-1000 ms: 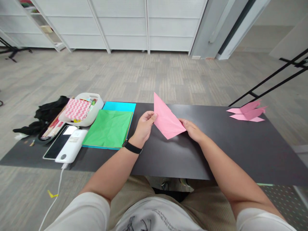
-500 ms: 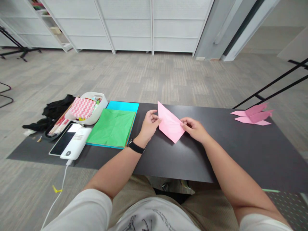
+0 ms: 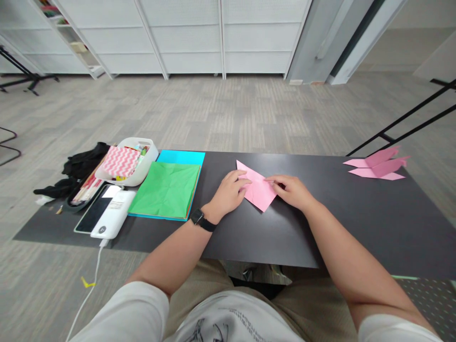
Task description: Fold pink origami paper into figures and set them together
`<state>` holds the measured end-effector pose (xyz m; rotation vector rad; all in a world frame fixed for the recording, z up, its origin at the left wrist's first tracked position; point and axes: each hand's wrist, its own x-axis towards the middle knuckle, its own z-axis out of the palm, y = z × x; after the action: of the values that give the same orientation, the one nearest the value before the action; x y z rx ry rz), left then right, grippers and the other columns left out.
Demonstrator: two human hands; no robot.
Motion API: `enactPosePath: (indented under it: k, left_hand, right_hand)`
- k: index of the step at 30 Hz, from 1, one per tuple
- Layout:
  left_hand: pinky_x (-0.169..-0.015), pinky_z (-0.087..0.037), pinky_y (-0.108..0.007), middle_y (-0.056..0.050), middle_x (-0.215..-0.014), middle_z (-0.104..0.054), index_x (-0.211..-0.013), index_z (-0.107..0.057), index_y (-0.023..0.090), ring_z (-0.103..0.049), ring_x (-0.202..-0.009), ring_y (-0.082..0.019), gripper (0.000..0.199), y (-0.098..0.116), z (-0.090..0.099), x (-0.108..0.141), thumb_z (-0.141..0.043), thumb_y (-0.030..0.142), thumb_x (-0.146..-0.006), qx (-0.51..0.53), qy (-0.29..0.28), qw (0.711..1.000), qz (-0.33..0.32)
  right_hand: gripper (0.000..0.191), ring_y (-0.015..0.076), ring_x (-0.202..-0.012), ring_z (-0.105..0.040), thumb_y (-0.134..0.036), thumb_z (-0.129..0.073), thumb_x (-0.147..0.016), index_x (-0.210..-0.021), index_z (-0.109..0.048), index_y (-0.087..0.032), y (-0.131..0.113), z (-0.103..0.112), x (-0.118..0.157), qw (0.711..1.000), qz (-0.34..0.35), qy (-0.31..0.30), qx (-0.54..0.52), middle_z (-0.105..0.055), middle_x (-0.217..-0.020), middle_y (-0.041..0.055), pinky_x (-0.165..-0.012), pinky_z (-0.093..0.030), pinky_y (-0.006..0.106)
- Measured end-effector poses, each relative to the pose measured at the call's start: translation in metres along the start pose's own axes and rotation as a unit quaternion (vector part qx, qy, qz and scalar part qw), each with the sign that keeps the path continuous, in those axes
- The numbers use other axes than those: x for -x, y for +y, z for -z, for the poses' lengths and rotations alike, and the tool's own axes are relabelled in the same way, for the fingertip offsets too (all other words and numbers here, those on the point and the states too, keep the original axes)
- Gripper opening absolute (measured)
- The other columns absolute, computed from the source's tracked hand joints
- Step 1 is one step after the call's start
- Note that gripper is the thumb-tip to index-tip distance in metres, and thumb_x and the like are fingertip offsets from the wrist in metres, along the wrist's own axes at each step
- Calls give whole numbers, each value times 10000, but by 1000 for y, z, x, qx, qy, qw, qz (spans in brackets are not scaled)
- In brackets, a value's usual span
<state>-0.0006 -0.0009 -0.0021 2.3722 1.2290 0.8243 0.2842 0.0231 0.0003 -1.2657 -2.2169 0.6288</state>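
Observation:
A folded sheet of pink paper [image 3: 261, 194] lies at the middle of the dark table, with a pointed corner towards the far left and another towards me. My left hand [image 3: 231, 190] rests over its left part, fingers spread and stretched onto the paper. At the right edge, my right hand [image 3: 290, 190] is closed on the paper between thumb and fingers. The undersides of the fingers are hidden. A black smartwatch [image 3: 197, 217] is on my left wrist.
Left of my hands lies green paper [image 3: 166, 190] on blue sheets [image 3: 181, 156]. Beyond are a white basket [image 3: 151, 156], a phone [image 3: 93, 209], a white power bank [image 3: 112, 213] with a cable, and black cloth [image 3: 85, 159]. Folded pink paper shapes [image 3: 379, 164] stand far right.
The pink paper has come down flatter on the table and shifted slightly right. My left hand has moved from pinching its left edge to lying over it. My right hand stays at the right edge.

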Motion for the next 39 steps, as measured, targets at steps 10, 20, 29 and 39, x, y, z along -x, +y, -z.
enactPosePath:
  k: [10, 20, 29, 39]
  left_hand:
    - [-1242, -478, -495, -156, -1506, -623, -1287, -711, 215, -597, -1426, -324, 434, -2, -1, 1, -864, 240, -881, 52, -87, 993, -69]
    - [-1027, -574, -367, -54, -1134, -786, -1065, -751, 225, -741, -1092, -214, 127, -2, -1, -3, -641, 288, -1061, 86, -74, 990, -84]
    - [-904, -561, -327, -43, -1068, -795, -1048, -759, 217, -736, -961, -200, 164, 2, 1, -2, -596, 230, -1051, 22, -26, 999, -2]
    - [-1337, -303, -596, -128, -1525, -649, -1403, -671, 238, -562, -1474, -313, 473, 1, 3, 2, -749, 435, -980, -20, -87, 995, -33]
  right_hand:
    - [284, 252, -929, -784, -264, -561, -980, -1079, -827, -277, 3, 0, -2, 1000, -20, 18, 3, -852, -1061, 35, -858, -587, 399]
    - [421, 277, -965, -768, -522, -515, -1076, -1029, -843, -263, 10, 2, -4, 998, -48, 22, -35, -833, -1006, 70, -899, -576, 425]
    - [363, 321, -1193, -710, -588, -725, -979, -1122, -827, -270, -1, 8, -2, 992, 126, 19, 13, -772, -1262, 122, -1068, -537, 506]
    - [206, 232, -870, -741, -389, -664, -1041, -961, -804, -260, -4, 9, 0, 992, 115, -58, -18, -820, -964, 59, -827, -549, 382]
